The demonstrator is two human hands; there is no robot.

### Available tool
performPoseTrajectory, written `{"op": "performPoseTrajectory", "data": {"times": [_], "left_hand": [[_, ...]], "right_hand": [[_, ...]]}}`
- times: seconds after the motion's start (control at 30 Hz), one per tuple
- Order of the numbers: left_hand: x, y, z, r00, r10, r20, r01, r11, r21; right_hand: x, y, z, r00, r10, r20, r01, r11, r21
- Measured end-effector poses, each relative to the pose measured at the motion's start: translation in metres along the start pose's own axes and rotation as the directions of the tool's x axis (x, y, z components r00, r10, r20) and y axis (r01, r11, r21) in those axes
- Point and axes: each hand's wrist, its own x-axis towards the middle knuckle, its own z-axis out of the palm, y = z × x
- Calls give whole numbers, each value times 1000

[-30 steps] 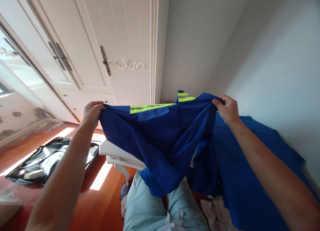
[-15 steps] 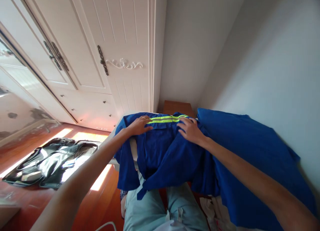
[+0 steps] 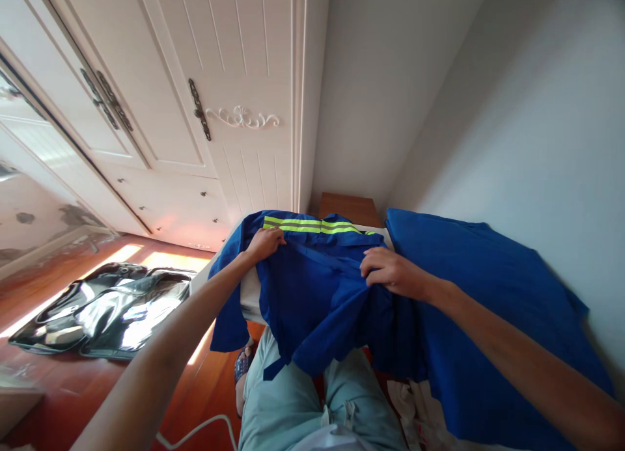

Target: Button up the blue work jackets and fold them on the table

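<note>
A blue work jacket (image 3: 312, 301) with a yellow-green reflective band (image 3: 297, 225) lies across a white surface (image 3: 250, 291) in front of me. Its lower part hangs over the near edge above my knees, and one sleeve (image 3: 225, 317) droops at the left. Just below the band's left end, my left hand (image 3: 263, 244) is closed on the jacket fabric. My right hand (image 3: 393, 272) pinches the same jacket further right and lower. The cloth between both hands is lifted a little into a loose fold.
To the right lies a large flat piece of blue cloth (image 3: 483, 288). A brown wooden cabinet (image 3: 352, 207) stands in the corner behind, beside a white wardrobe (image 3: 249, 41). On the floor at left are an open suitcase (image 3: 105, 311) and a white cable (image 3: 199, 427).
Both hands were spread flat on the reflective band; now they are closed on jacket fabric. The right hand has come lower, the left hand slightly left, and the jacket's front has lifted.
</note>
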Motion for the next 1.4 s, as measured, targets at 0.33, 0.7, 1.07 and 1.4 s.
{"op": "performPoseTrajectory", "data": {"times": [0.33, 0.7, 1.07, 1.4], "left_hand": [[36, 21, -15, 977, -163, -136, 193, 950, 246], [-47, 73, 17, 997, -18, 73, 16, 1000, 26], [-22, 32, 61, 984, 13, 176, -22, 999, 49], [65, 13, 78, 994, 63, 91, -69, 996, 60]], "right_hand": [[8, -8, -3, 966, 211, -149, -215, 977, -8], [27, -31, 106, 950, 200, 240, -235, 964, 127], [38, 44, 113, 789, 573, 223, -598, 799, 63], [45, 120, 126, 704, 704, 96, -707, 707, 4]]}}
